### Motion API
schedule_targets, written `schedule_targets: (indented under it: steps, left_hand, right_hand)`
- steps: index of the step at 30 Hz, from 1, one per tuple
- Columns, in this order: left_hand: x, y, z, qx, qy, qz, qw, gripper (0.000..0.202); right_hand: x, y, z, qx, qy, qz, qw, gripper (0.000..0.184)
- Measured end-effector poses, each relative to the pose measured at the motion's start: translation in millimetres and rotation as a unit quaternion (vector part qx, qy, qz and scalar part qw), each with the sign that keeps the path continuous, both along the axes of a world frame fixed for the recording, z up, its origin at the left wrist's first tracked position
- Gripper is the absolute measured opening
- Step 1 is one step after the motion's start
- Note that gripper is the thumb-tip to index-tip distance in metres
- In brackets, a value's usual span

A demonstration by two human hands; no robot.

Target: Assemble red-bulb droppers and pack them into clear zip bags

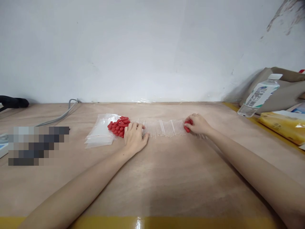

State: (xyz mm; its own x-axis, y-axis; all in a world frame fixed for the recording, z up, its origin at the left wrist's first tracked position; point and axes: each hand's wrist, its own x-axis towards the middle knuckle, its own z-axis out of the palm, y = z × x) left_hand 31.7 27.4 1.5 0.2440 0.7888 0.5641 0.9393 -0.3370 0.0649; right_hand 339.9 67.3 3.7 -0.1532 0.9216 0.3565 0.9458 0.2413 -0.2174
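Note:
A row of several clear plastic tubes point(164, 128) lies across the middle of the wooden table point(152, 178). My left hand point(134, 137) lies flat at the row's left end, fingers stretched onto the tubes, beside a pile of red caps point(118, 125). My right hand point(199, 124) is closed at the row's right end, with red caps point(187, 125) held in its fingers. A stack of clear plastic bags point(101, 133) lies left of the red pile.
A grey cable point(59, 117) runs along the back left. A black object point(13, 101) sits at the far left. At the right stand a water bottle point(260, 94), a cardboard box point(283, 86) and a yellow pack point(283, 125). A white wall closes the back.

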Motion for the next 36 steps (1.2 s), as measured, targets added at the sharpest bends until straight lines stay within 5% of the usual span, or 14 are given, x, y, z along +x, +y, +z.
schedule_targets:
  steps: [3, 7, 12, 20, 23, 28, 36]
  left_hand:
    - [-1.1, 14.1, 6.3, -0.002, 0.025, 0.039, 0.999, 0.027]
    - [4.7, 35.3, 13.4, -0.028, 0.051, 0.083, 0.995, 0.031]
    - [13.6, 49.5, 14.5, -0.056, 0.095, 0.121, 0.987, 0.037]
    - [18.0, 50.8, 10.0, -0.057, 0.088, 0.120, 0.987, 0.034]
    - [19.4, 39.5, 12.6, -0.042, 0.056, 0.055, 0.996, 0.029]
    - [11.3, 8.7, 4.0, -0.083, -0.070, -0.185, 0.977, 0.016]
    - [-0.6, -4.6, -15.0, -0.076, -0.114, -0.317, 0.938, 0.019]
  right_hand:
    - [-9.5, -7.6, 4.7, -0.012, 0.125, -0.012, 0.992, 0.006]
    - [-37.0, -29.5, 1.3, 0.066, 0.249, 0.052, 0.965, 0.019]
    - [-81.4, -66.7, -7.4, 0.090, 0.256, 0.191, 0.943, 0.014]
    - [-96.2, -78.0, -14.0, 0.064, 0.276, 0.229, 0.931, 0.006]
    - [-93.4, -73.3, -22.0, 0.067, 0.280, 0.187, 0.939, 0.008]
    - [-91.9, -69.9, -26.7, 0.086, 0.226, 0.189, 0.952, 0.022]
    - [-92.0, -68.4, -24.2, 0.080, 0.238, 0.221, 0.942, 0.020]
